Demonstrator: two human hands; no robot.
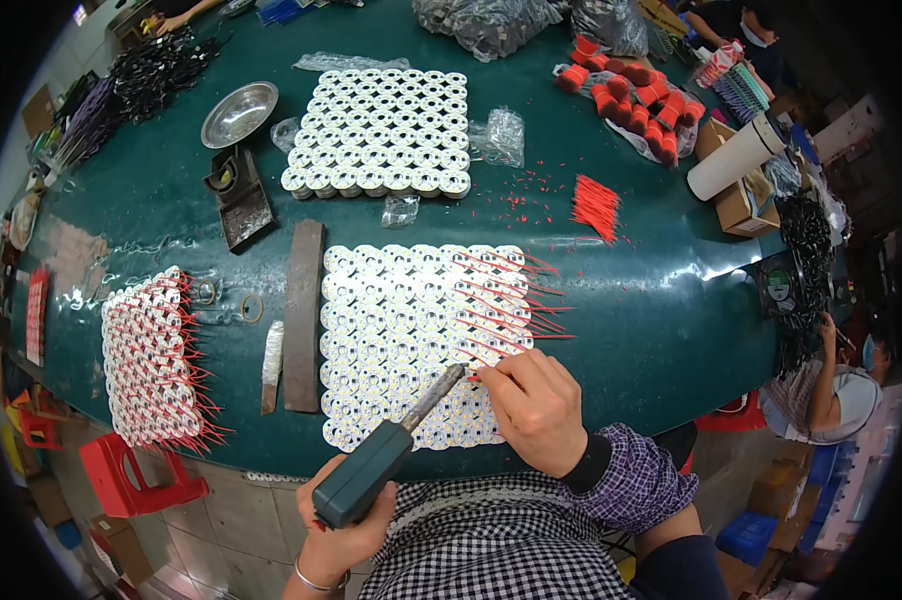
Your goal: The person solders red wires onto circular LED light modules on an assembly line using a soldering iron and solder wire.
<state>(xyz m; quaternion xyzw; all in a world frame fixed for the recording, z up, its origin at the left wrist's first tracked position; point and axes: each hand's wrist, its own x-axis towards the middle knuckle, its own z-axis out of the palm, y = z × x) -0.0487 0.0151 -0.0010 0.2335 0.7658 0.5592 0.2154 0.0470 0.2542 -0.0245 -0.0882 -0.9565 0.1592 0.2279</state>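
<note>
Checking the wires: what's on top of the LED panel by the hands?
Red wires lie across the panel at upper right. The iron and right hand hide parts of its lower half; I can't see beneath.

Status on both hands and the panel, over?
Left hand gripping soldering iron. Right hand at white panel, hiding part. Red wires along panel's upper right.

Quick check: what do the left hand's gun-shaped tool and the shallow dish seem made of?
Dark green, gun-shaped tool: body likely moulded plastic, satin, with even colour; its grey barrel looks like worn metal, mottled. Silvery, round, shallow dish: probably polished metal, given its bright highlights.
</note>
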